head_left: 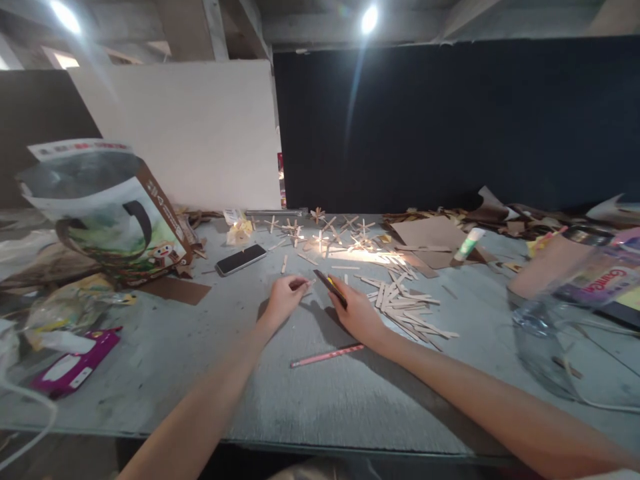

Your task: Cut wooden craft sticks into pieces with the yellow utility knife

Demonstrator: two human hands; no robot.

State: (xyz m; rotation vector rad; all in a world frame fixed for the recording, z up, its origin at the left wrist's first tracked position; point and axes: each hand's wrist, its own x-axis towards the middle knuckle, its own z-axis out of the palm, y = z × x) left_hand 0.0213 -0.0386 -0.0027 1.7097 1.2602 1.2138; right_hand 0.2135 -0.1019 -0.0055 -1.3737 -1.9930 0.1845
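Note:
My left hand [286, 298] rests on the grey table [320, 400] with its fingers pinched on a small wooden stick [301, 285]. Just to its right, my right hand [356, 312] is closed round a dark utility knife [330, 287] with a yellow mark, its tip pointing toward the stick. A pile of flat wooden sticks [403, 303] lies right of my right hand. A pink pencil [327, 355] lies on the table just in front of both hands.
Glued stick crosses [320, 233] lie at the back. A black phone [241, 259] and a printed paper bag [107, 213] sit left. Cardboard pieces [433, 233], a glue tube [469, 244] and clear plastic bottles [575, 293] crowd the right. A pink packet [75, 363] lies front left.

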